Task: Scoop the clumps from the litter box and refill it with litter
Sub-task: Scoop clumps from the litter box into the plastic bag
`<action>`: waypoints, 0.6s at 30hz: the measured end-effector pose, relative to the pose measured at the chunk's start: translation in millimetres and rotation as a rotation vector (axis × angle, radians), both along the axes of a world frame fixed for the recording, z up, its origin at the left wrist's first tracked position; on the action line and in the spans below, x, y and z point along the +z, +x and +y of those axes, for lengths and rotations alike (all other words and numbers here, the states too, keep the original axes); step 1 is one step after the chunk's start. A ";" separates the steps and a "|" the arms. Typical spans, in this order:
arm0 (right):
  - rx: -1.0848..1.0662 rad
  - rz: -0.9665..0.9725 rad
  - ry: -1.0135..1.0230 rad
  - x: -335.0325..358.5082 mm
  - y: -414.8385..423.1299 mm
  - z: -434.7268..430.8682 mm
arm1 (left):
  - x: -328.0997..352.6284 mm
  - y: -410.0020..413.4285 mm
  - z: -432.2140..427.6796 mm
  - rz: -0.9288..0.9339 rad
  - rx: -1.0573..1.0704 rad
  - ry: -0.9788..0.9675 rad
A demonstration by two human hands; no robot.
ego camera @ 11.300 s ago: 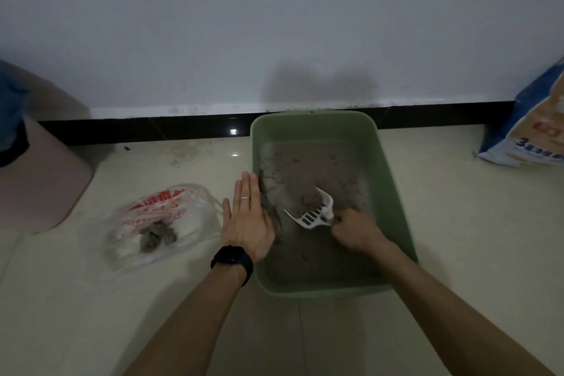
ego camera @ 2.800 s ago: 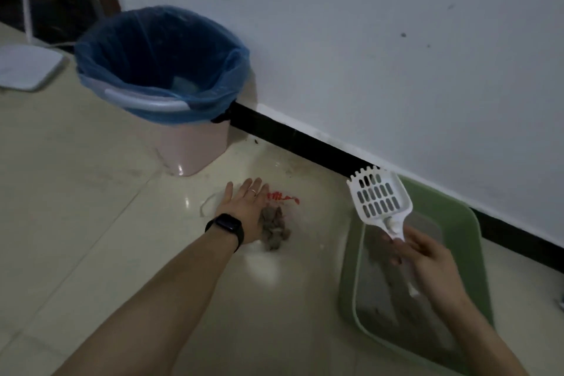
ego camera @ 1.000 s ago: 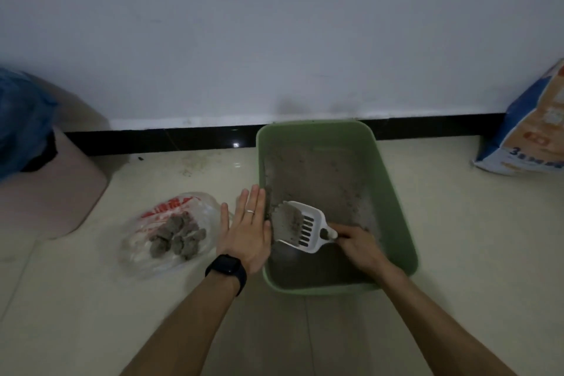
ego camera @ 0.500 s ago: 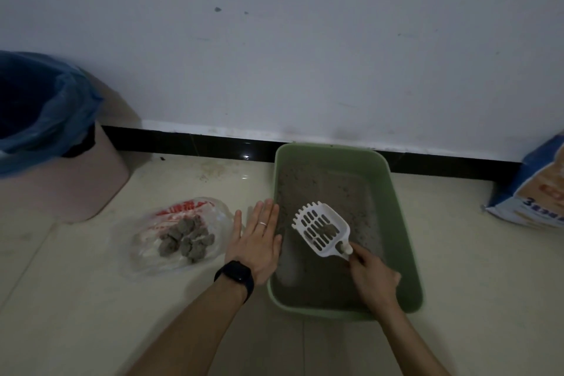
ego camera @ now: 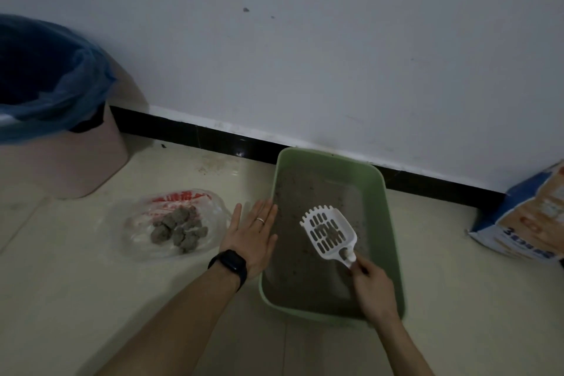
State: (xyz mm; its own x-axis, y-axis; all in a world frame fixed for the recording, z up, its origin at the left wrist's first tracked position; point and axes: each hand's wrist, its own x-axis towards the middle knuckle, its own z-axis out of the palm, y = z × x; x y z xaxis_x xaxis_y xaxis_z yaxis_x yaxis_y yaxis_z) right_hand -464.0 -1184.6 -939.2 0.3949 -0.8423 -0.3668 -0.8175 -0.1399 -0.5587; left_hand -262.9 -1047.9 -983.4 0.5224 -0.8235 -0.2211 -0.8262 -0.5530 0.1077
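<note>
Scoop [ego camera: 329, 232] of white slotted plastic hangs above the grey litter in the green litter box [ego camera: 393, 241], centre right of the frame; the right hand [ego camera: 370, 290] is clenched round its handle from below, so its long axis runs from lower right to upper left, with the head toward the box's left rim; 1 small grey clump [ego camera: 328, 230] seems to sit on the slots, though the dim light leaves that uncertain. The left hand [ego camera: 250, 235] lies flat with straight fingers against the left rim, grasping nothing, apparently steadying the box. The plastic bag [ego camera: 146, 241] holding a heap of clumps [ego camera: 180, 229] lies on the floor left of centre, just beyond the left hand; the likely next move is a level carry leftward over that rim and hand, so nothing drops on the tiles. The litter bag [ego camera: 525, 223] leans at the right edge, nearer the right hand, untouched.
</note>
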 end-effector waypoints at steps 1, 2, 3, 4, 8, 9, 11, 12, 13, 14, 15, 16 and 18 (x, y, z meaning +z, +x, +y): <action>-0.002 -0.022 0.009 3.2 1.3 1.2 | 2.4 1.7 1.5 0.014 -0.010 -0.005; -0.003 -0.044 0.017 6.6 2.7 2.5 | 3.9 4.8 3.7 0.026 -0.024 -0.008; -0.005 -0.066 0.021 10.0 4.7 3.8 | 4.8 9.6 6.5 0.032 -0.038 -0.010; -0.010 -0.089 0.025 13.1 7.0 4.9 | 5.5 16.5 10.2 0.027 -0.047 -0.012; 0.018 -0.161 0.057 31.4 27.1 11.5 | 13.6 58.3 35.4 0.012 0.051 -0.026; 0.037 -0.181 0.063 36.1 34.5 14.4 | 16.0 69.9 45.5 0.022 0.096 -0.027; 0.081 -0.228 0.075 43.9 51.6 22.4 | 17.2 90.9 71.6 0.016 0.156 -0.005; 0.108 -0.240 0.084 46.0 61.4 27.5 | 15.0 100.0 86.9 0.007 0.172 0.015; 0.144 -0.248 0.100 46.9 71.6 33.4 | 11.3 107.9 103.3 -0.001 0.185 0.039; 0.184 -0.251 0.124 47.0 82.1 40.4 | 7.0 114.6 120.5 -0.006 0.198 0.061; 0.227 -0.245 0.152 46.0 93.3 48.1 | 2.5 120.1 137.4 -0.007 0.207 0.082; 0.281 -0.227 0.160 43.8 104.3 55.4 | -1.6 124.4 153.2 -0.008 0.212 0.101; 0.397 -0.166 0.131 40.2 126.5 70.0 | -8.9 130.7 179.0 -0.012 0.212 0.150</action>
State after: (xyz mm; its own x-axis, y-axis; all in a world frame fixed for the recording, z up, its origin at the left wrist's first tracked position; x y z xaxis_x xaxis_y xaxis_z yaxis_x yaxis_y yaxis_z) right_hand -337.5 -1114.6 -899.0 0.7406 -0.5644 -0.3645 -0.6126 -0.3442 -0.7115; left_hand -132.2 -869.0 -992.4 0.6832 -0.6538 -0.3253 -0.6907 -0.7231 0.0026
